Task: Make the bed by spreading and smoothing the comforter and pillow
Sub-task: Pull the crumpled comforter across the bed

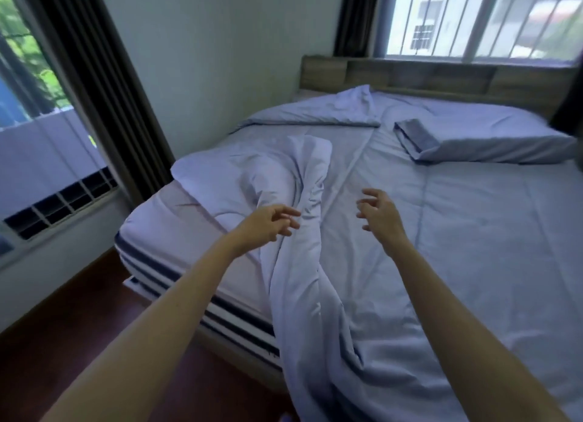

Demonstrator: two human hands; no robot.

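A pale blue comforter lies bunched in a long twisted ridge down the left half of the bed, with a folded-over flap near the left edge. Another rumpled stretch of the comforter lies by the headboard. A blue pillow rests flat at the head on the right. My left hand hovers beside the ridge, fingers loosely spread, holding nothing. My right hand floats over the flat sheet just right of the ridge, fingers curled apart and empty.
The mattress corner with dark stripes is bared at the left. A wooden headboard runs under a barred window. Dark curtains hang beside a second window at left. Brown floor lies along the bed's left side.
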